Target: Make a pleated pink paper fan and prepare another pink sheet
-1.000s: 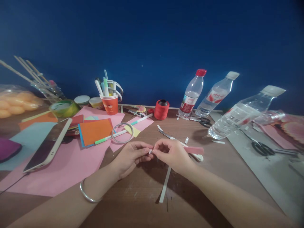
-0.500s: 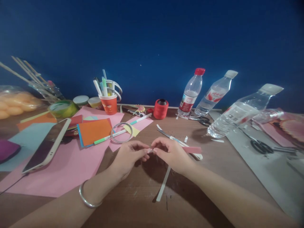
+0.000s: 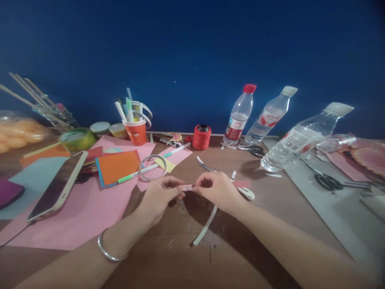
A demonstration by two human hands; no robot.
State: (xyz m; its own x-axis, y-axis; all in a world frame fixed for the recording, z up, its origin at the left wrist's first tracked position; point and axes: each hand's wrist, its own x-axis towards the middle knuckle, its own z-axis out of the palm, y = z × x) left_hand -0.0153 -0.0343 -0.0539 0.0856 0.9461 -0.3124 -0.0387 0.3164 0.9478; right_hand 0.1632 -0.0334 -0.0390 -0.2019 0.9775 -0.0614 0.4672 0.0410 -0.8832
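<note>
One small pink-and-white strip point(image 3: 188, 188), apparently paper, spans the gap at the centre of the frame between the left hand point(image 3: 159, 196) and the right hand point(image 3: 221, 192), each pinching it between thumb and fingertips above a brown desk point(image 3: 168, 261). It should prove almost weightless, limp and quick to crease or tear, best taken lightly near its ends. A narrow white strip point(image 3: 207, 228) curves out below the right hand; whether those fingers also grip it cannot be told. At upper right, a red-capped bottle point(image 3: 240, 116) and two white-capped bottles point(image 3: 270, 118) point(image 3: 303, 138) wear red-and-white labels, their lettering too blurred to read. Left of centre, an orange-red paper cup point(image 3: 135, 134) of markers carries a small pale emblem, likewise illegible; no brand can be made out.
</note>
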